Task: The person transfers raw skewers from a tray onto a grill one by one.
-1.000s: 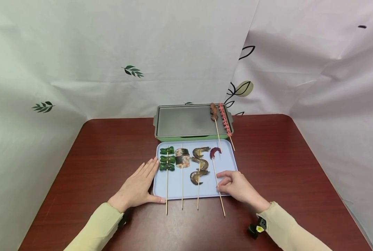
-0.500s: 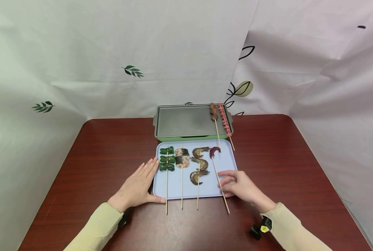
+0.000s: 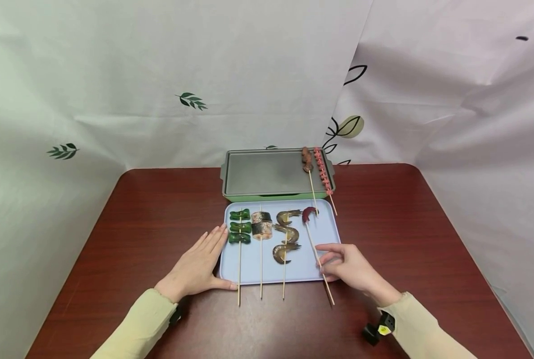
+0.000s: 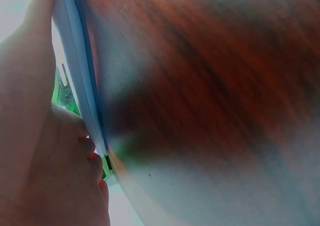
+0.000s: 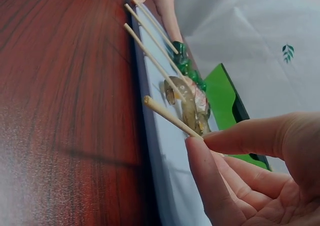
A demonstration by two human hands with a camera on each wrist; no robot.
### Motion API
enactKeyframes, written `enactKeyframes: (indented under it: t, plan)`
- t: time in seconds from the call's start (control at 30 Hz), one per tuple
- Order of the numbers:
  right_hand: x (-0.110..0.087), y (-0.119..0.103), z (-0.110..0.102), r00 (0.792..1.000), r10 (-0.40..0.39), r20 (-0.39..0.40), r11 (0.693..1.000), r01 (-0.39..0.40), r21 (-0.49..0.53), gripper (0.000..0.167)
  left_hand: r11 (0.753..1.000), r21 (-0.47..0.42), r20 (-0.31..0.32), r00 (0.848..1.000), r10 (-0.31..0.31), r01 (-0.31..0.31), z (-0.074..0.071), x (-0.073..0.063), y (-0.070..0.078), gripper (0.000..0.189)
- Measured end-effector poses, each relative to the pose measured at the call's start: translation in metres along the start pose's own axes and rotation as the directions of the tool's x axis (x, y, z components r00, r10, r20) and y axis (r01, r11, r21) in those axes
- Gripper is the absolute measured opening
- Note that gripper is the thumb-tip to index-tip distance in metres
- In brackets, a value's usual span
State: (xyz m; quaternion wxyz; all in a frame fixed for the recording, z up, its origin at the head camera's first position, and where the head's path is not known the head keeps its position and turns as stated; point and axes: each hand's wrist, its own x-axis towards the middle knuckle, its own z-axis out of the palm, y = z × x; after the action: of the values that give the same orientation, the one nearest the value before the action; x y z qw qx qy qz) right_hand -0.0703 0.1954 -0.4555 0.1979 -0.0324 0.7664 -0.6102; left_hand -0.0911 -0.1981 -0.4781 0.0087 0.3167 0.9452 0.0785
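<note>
My right hand (image 3: 350,269) pinches the stick of a skewer (image 3: 312,239) between thumb and index finger, as the right wrist view shows with its stick end (image 5: 167,115). A dark red curled piece (image 3: 308,214) sits at its far end, over the light blue tray (image 3: 307,271). Flat along the tray's left edge lies my left hand (image 3: 197,269), fingers straight, thumb at the front corner. Beside it on the tray are a green pepper skewer (image 3: 240,227), a fish skewer (image 3: 261,228) and a shrimp skewer (image 3: 287,234), their sticks reaching past the front rim.
Behind the tray stands a grey grill plate (image 3: 267,172) on a green base. On its right side lie a brown meat skewer (image 3: 307,159) and a pink skewer (image 3: 323,171), sticks toward me. A pale patterned cloth (image 3: 249,75) hangs behind the dark red table (image 3: 168,199).
My right hand has shifted a little to the right, swinging the stick's near end right, so the red-tipped skewer slants more. The left hand and other skewers stay in place.
</note>
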Motion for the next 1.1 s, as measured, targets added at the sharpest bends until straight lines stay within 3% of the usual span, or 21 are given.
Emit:
enactKeyframes:
  t: [0.57, 0.87, 1.1]
  plan:
    - [-0.006, -0.022, 0.002, 0.997, -0.059, 0.044, 0.998, 0.06, -0.022, 0.054, 1.0, -0.004, 0.0, 1.0, 0.0, 0.0, -0.001, 0.001, 0.0, 0.132]
    - [-0.003, -0.04, 0.01, 0.985, -0.15, 0.088, 0.982, 0.159, -0.099, 0.052, 1.0, -0.001, -0.009, 1.0, 0.001, -0.001, 0.0, 0.0, 0.0, 0.133]
    - [0.005, -0.061, 0.01, 0.975, -0.21, 0.07, 0.961, 0.219, -0.169, 0.05, 1.0, -0.006, -0.02, 1.0, 0.006, -0.006, 0.002, -0.001, -0.001, 0.133]
